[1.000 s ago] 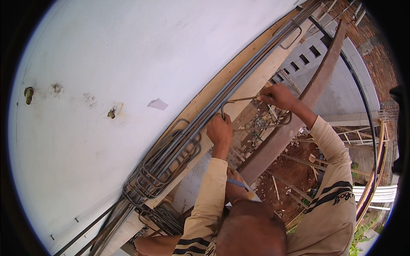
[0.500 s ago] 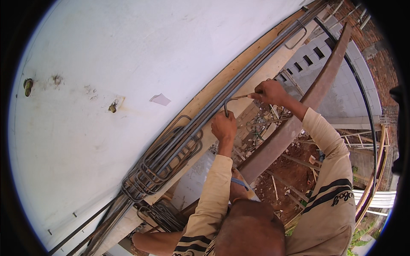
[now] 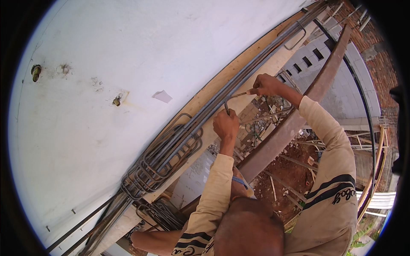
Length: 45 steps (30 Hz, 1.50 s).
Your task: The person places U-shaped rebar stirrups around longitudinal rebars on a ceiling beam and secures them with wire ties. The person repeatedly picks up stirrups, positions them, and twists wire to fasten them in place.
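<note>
My left hand (image 3: 226, 123) is closed in a fist around one leg of a bent steel rebar (image 3: 227, 101), in front of the formwork board. From that fist the bar rises, curves over and runs to my right hand (image 3: 268, 85), which pinches its other visible part from the right. The rest of this bar is hidden by my fingers. Just beyond it, long steel bars (image 3: 252, 70) lie in a diagonal bundle along the board. Lower left, several rectangular rebar stirrups (image 3: 164, 158) are looped around that bundle.
A large white wall (image 3: 106, 141) with protruding bolts fills the left. The wooden board (image 3: 273, 64) runs diagonally beside it. A brown curved beam (image 3: 294, 123) crosses on the right, above a drop to red soil and props. More stirrups (image 3: 160, 215) are piled below. My bent knee (image 3: 250, 226) is close by.
My right hand has risen slightly with its part of the bent rebar. The left hand keeps its grip almost in place. The whole view has shifted a little.
</note>
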Each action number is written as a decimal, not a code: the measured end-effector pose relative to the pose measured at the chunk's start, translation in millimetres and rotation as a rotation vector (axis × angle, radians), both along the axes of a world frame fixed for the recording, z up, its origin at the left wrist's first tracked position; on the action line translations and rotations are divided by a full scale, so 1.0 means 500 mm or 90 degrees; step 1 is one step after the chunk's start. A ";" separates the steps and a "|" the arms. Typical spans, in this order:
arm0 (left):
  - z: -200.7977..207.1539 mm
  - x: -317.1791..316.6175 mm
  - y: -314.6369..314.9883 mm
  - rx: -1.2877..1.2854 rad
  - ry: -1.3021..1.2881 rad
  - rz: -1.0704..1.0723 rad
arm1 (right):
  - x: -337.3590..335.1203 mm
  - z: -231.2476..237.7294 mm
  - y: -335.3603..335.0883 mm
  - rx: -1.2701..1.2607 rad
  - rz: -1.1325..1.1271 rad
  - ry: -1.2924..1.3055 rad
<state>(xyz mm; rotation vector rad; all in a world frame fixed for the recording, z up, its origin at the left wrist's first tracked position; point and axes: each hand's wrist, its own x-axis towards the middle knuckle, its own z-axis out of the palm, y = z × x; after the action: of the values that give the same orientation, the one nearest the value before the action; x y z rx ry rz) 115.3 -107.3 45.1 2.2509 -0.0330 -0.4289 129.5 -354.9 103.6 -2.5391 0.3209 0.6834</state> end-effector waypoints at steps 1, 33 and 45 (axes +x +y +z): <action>0.000 -0.002 0.001 0.002 -0.029 -0.001 | 0.000 -0.001 -0.001 0.009 -0.006 0.007; 0.096 0.049 0.159 -0.048 -0.054 -0.024 | -0.059 -0.140 0.072 -0.156 0.019 -0.374; -0.021 0.087 0.159 0.179 -0.378 -0.379 | -0.092 -0.198 0.122 -0.186 -0.163 -0.475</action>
<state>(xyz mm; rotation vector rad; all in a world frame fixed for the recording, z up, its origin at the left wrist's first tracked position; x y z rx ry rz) 159.0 -27.8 34.7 2.5460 -1.0214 -0.0484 83.7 -294.0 4.4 -2.7335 0.4845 -0.4429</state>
